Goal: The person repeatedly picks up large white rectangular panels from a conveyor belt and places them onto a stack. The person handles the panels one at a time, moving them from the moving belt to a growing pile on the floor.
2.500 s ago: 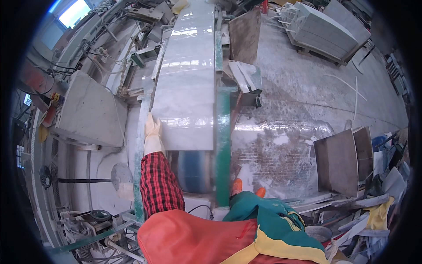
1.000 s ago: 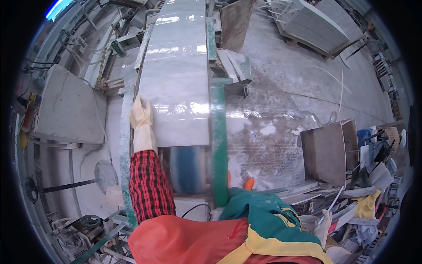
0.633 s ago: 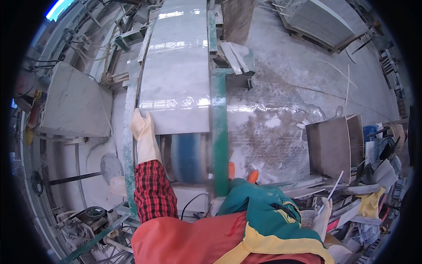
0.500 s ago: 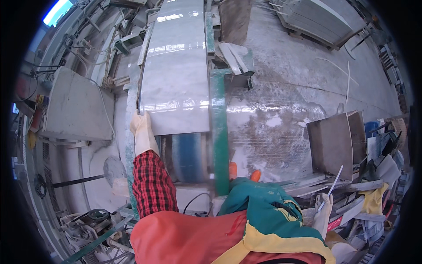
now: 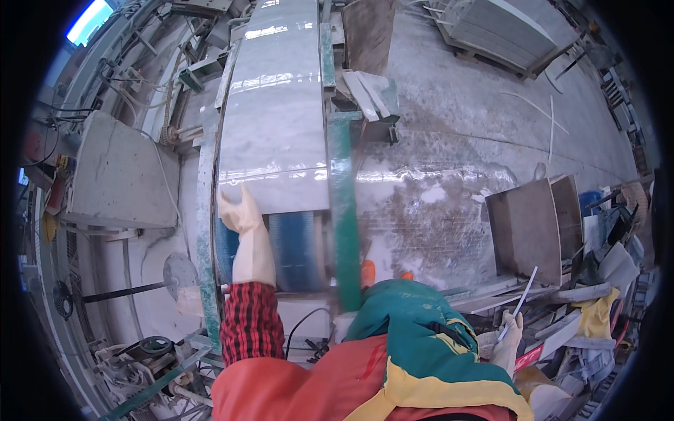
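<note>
A long polished grey-white stone slab (image 5: 277, 119) lies on a conveyor with green side rails (image 5: 342, 210), and blue rollers (image 5: 298, 249) show beyond its near end. My left hand (image 5: 241, 214), in a cream rubber glove, rests its fingers on the slab's near left corner. My right hand (image 5: 509, 344), also gloved, hangs low at the right by my hip. It grips a thin white rod (image 5: 523, 298) that points up and right. My red checked sleeve and orange-and-green clothing fill the lower edge.
A big grey stone block (image 5: 116, 172) stands left of the conveyor, with a round disc on a shaft (image 5: 181, 270) below it. Stacked slabs (image 5: 505, 31) lie at the far right. Brown-grey tiles (image 5: 526, 228) lean at the right over scrap pieces. The concrete floor (image 5: 449, 140) is wet.
My left hand stays on the slab's near left corner while my head shifts slightly. My right hand with the white rod has come into view at the lower right.
</note>
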### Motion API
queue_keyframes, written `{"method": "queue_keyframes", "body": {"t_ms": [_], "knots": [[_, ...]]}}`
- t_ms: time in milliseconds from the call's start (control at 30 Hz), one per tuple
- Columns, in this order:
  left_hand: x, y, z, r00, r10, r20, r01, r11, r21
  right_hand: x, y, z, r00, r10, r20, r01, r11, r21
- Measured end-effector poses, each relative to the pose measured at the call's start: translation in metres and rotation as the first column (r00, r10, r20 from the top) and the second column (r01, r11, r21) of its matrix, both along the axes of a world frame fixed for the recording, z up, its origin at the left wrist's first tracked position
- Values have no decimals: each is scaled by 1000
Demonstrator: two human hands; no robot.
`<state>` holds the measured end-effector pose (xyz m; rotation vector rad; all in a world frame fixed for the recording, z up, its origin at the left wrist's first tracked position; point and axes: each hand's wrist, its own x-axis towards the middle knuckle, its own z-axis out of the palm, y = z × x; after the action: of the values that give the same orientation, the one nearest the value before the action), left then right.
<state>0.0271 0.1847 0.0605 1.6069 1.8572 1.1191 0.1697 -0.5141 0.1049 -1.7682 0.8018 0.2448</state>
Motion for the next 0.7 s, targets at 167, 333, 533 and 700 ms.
{"method": "queue_keyframes", "body": {"t_ms": [167,333,533,700], "knots": [[-17,-65,-4,392,434,811,522,621,-585,9,-26,-46,957,180,228,-176,984,-37],[8,-65,21,537,352,767,593,489,-640,26,29,-36,959,221,175,-244,963,118],[14,-51,-5,619,117,776,605,558,-567,30,101,-2,947,290,136,-314,924,219],[24,-65,2,577,243,780,512,637,-577,47,85,-30,921,355,159,-383,899,212]]}}
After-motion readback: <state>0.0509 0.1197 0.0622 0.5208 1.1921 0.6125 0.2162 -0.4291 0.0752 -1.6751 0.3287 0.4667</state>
